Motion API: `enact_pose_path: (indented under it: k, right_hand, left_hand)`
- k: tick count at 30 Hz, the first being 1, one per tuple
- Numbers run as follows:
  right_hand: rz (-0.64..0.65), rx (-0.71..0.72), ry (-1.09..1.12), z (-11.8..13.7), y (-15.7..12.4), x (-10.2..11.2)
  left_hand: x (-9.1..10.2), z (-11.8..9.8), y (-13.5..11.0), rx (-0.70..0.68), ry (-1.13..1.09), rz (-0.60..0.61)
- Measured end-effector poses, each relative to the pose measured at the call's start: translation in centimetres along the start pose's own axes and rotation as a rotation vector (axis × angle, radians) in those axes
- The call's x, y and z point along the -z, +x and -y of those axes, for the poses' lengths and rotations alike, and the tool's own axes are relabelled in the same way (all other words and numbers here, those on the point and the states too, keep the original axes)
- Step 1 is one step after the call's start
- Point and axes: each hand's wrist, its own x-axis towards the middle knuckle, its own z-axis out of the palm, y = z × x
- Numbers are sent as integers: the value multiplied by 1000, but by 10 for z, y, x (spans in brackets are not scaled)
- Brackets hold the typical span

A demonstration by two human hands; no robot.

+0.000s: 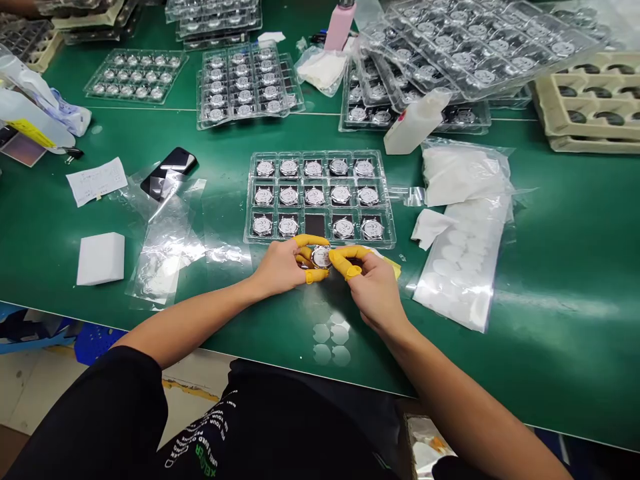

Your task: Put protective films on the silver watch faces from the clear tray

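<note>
My left hand (291, 267), with yellow finger cots on its fingers, grips a round silver watch head (321, 257) by its edge. Yellow cots also cover fingers of my right hand (367, 280), which is pinched at the watch head's right side; whether it holds something thin there I cannot make out. Just beyond both hands lies a clear plastic tray (320, 179) of watch heads in square pockets, one front-row pocket showing only its dark base. Several round clear film pieces (332, 340) lie on the green table nearer to me. Something yellow and white (390, 262) is partly hidden behind my right hand.
Plastic bags (460, 260) lie on the right, a white bottle (417, 121) behind them. To the left are a phone (170, 172), clear film (163, 247), a white block (101, 259) and a paper slip (97, 181). Stacked watch trays (245, 83) line the back.
</note>
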Motion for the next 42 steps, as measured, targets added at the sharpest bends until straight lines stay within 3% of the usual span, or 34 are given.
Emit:
enact_pose_path:
  k: [10,26,32,34,39,42]
  right_hand:
    - [-20,98,-75,-8,-1,-4]
    - [-25,112,-138,-3,-2,-3]
    - [-195,196,25,9,5,8]
    - [-126,129,93,13,7,12]
    - [226,-133,69,17,5,9]
    - [290,-191,55,14,5,3]
  left_hand:
    - [-1,-2,0,-3,7,-13]
    - [-1,-1,0,-3,30,-22]
    - [-2,-2,0,22,-21,-37]
    - [-2,-2,0,28,-36,-33]
    - [-1,1,0,7,-37,-22]
    - [-1,2,1,6,-52,15]
